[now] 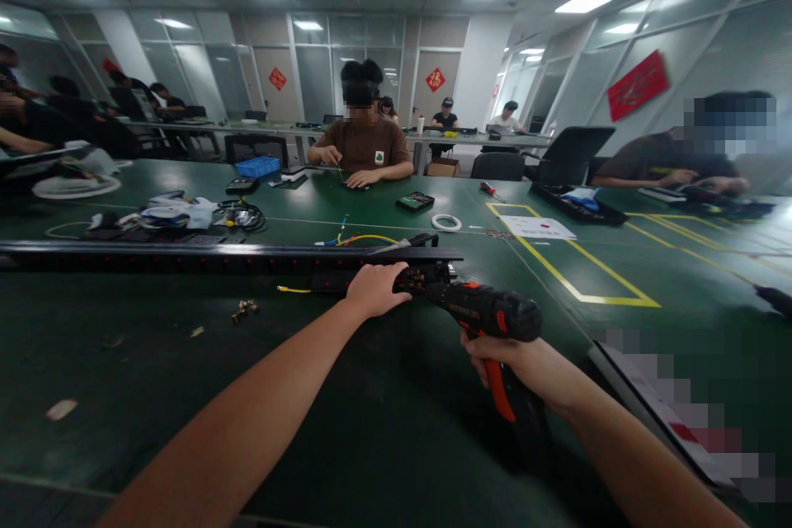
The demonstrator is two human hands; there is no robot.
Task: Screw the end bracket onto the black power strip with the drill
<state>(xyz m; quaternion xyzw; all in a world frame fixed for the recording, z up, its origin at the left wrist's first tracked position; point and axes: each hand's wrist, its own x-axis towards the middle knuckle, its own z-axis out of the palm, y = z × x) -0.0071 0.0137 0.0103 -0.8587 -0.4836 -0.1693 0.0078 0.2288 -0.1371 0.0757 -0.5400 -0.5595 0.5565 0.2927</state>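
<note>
The right hand (508,353) wraps the drill (488,310), its nose pointing leftward; the black rail (186,257) runs crosswise just beyond the nearer left hand (375,290), whose pinch I can't tell.

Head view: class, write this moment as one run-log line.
left hand: at black bar | right hand: gripping drill aimed at bar | brass-coloured pieces: loose on table
</note>
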